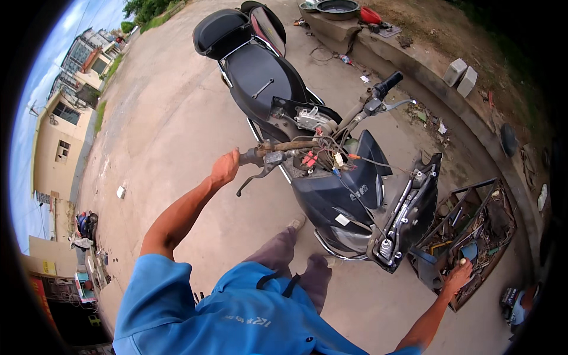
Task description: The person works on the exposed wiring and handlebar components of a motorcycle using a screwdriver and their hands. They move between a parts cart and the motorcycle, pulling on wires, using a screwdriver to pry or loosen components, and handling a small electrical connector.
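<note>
Black scooter (322, 192) stands ahead of the person, wires (319, 155) exposed between handlebars, wrench (262, 88) lying on seat (269, 66). Left hand (225, 167) wrapped around handlebar grip (251, 156); right hand (457, 276) at cluttered metal tray (506, 202), lower right, can't tell if gripping anything.

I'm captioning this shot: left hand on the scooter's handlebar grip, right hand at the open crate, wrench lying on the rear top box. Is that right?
Not quite: the head view shows the wrench lying on the black seat instead. The rest holds.
</note>
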Available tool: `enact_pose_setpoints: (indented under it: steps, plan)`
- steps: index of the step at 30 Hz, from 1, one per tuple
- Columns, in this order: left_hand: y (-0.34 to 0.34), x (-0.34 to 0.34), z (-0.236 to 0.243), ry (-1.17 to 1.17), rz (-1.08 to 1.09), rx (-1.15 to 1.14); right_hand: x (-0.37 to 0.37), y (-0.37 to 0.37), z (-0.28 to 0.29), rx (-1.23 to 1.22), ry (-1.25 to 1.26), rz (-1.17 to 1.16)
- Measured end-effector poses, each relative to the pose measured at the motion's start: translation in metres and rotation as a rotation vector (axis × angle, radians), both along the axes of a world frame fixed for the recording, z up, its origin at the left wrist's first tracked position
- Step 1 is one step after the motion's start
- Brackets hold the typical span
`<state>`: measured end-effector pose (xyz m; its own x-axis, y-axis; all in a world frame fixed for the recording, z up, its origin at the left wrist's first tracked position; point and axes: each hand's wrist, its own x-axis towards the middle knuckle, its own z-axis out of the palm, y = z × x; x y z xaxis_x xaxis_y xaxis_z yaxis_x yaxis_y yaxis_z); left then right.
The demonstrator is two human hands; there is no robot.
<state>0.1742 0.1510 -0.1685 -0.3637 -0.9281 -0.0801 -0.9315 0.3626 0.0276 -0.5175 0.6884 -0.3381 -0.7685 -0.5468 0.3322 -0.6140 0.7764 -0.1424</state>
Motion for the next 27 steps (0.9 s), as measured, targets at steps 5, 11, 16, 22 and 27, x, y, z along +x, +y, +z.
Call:
enact_pose_setpoints:
  steps: [5,11,16,22,27]
  plan:
    - [-0.009,0.001,0.009,-0.021,-0.181,0.010,0.067,-0.009,0.132,-0.760,-0.201,-0.119]
    - [-0.041,0.006,0.017,-0.073,-0.385,0.187,0.286,-0.128,0.294,-1.231,-0.217,0.202]
    - [-0.060,-0.029,0.065,0.386,-0.554,0.315,0.432,-0.262,0.335,-1.318,-0.259,0.572]
    - [-0.072,-0.093,0.111,0.807,-0.954,0.728,0.491,-0.362,0.343,-1.151,-0.189,0.697]
    - [-0.074,-0.116,0.106,0.719,-1.290,0.779,0.508,-0.401,0.334,-0.967,-0.082,0.563]
